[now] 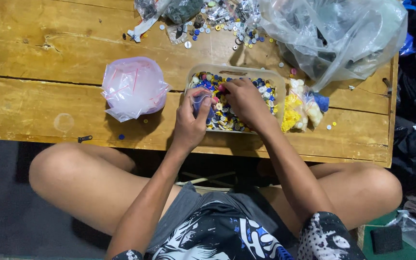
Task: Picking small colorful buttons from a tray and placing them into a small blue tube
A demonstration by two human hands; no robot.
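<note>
Here: left hand (190, 123) fingers grasp small clear bag (201, 103); right hand (244, 98) fingers dig one button tub (271, 77).

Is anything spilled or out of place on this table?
Yes. Loose buttons lie scattered across the table's far edge beside a big clear bag, and a few strays sit apart from the tub.

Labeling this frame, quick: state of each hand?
Left hand: closed on a small clear bag over the button tub.
Right hand: fingers down in the buttons; grip cannot be told.
</note>
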